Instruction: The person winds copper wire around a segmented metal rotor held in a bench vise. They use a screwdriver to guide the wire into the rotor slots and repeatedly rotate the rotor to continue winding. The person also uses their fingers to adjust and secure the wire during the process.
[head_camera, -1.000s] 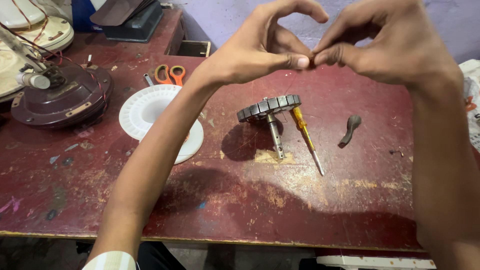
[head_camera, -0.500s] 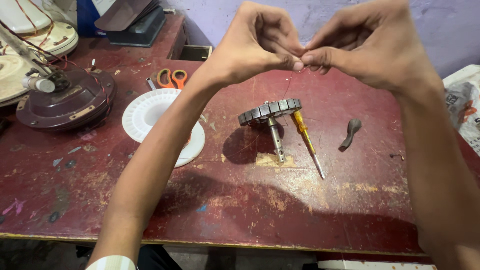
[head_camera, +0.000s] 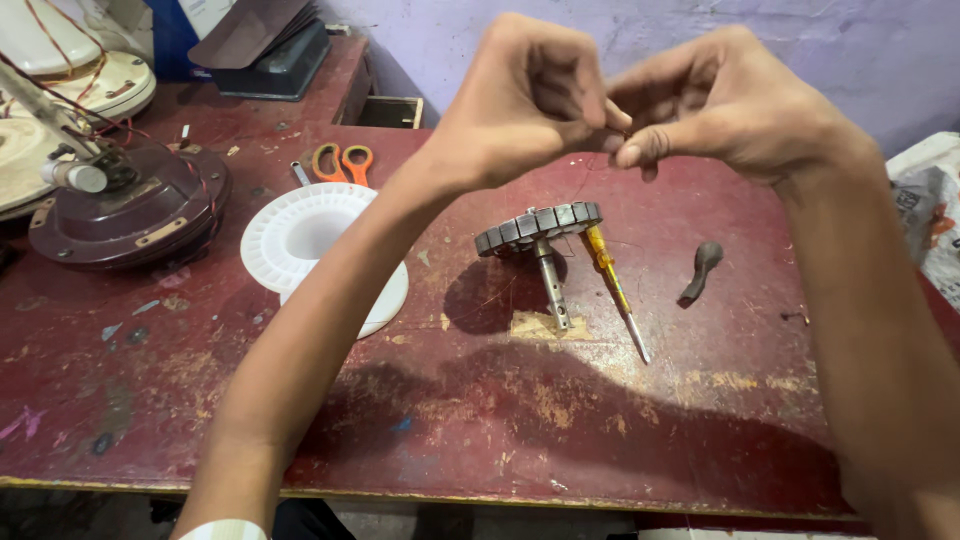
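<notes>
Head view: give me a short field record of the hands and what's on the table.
left hand: raised over the table, fingertips pinched against the right hand
right hand: raised, fingertips pinched; a thin wire seems to run between them, hard to tell
below hands: grey metal toothed core on a shaft, lying beside a yellow-handled screwdriver
left of core: white plastic spool, orange-handled scissors
far left: dark maroon round motor housing
surface: worn red table
</notes>
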